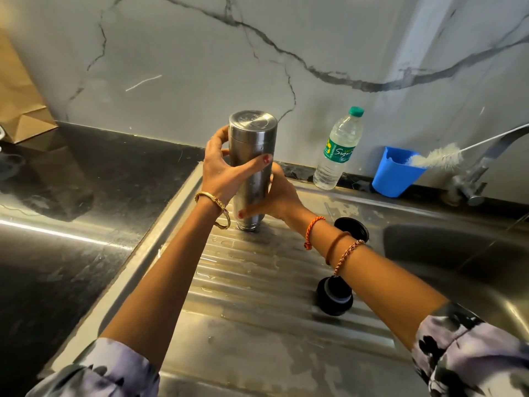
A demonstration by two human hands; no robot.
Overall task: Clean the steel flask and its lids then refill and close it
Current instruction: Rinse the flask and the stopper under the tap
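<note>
Gripping the steel flask [252, 164] with both hands, the person holds it inverted at centre frame, mouth down on the ribbed drainboard [257, 282] of the steel sink [429, 245]. The left hand [226, 173] wraps the upper body, thumb across the front; the right hand [274, 196] clasps the lower body from behind, with one fingertip showing at the front. The flat base faces upward.

Status assessment:
- Both lids are off. One black lid [334, 296] lies on the drainboard at lower right of centre; the second black lid [353, 227] lies beyond the right forearm, near the basin edge.
- Water droplets on the drainboard and the inverted posture suggest the flask has been rinsed and is draining; this is a judgement.
- Whether the lids have been washed cannot be determined.

Remaining work, as judged: refill, fit both lids, close.

Available items at upper right: a plastic water bottle [337, 150] leaning against the wall, a blue cup [396, 173] holding a bottle brush [435, 159], and the tap [481, 164].
</note>
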